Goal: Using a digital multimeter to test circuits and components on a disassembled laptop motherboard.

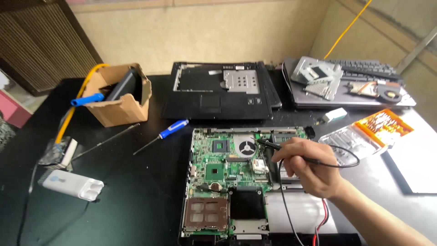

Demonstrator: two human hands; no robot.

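Laptop already gutted, motherboard [227, 171] bare on counter [136, 191]. Right hand [314, 171] fingers pinched black probe [268, 145], tip by fan. Blue screwdriver [170, 130] lay unused. Left hand nowhere seen.

right forearm [387, 223] cut off at bottom edge, red and black wires [321, 225] running off frame, left hand unseen

One motherboard [227, 182], two screwdrivers [173, 130], one cardboard box [120, 109], one hand [312, 171].
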